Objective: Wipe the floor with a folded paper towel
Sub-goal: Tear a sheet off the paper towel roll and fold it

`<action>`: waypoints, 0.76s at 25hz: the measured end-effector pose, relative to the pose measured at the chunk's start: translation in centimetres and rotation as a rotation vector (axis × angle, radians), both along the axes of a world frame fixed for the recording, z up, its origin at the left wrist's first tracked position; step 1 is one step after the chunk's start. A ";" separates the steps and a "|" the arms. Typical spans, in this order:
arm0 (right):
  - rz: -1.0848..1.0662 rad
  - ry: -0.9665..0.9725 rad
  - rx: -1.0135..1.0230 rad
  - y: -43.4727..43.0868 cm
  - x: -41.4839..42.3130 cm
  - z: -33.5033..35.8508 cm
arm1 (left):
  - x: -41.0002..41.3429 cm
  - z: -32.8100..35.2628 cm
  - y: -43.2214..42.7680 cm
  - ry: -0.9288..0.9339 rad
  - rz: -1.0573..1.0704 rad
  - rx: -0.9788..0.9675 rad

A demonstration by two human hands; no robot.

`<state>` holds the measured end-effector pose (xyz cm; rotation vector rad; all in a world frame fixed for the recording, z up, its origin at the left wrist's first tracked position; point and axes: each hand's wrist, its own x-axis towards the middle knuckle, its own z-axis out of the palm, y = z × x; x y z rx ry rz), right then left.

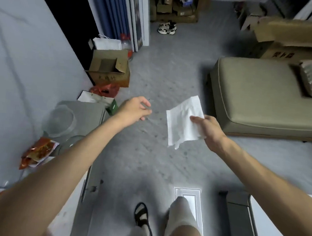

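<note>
A white paper towel [181,123] hangs in the air above the grey speckled floor [149,154], unfolded and creased, with a ragged lower edge. My right hand [209,132] pinches its right edge between thumb and fingers. My left hand [135,110] hovers to the left of the towel, a short gap away from it, fingers loosely curled and holding nothing. Both arms reach forward from the bottom of the view. My legs and a black sandal [142,217] show at the bottom centre.
An olive sofa [253,98] stands to the right. An open cardboard box [109,67], bags and a red snack packet [40,151] lie on the left beside a grey sheet. Cardboard boxes and sneakers [167,28] sit at the far end.
</note>
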<state>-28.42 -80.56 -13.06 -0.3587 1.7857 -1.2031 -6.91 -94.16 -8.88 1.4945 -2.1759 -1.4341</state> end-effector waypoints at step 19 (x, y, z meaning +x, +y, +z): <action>-0.030 -0.167 0.159 -49.8 -35.3 -9.3 | -34.7 -9.0 -49.2 -0.202 -0.162 0.081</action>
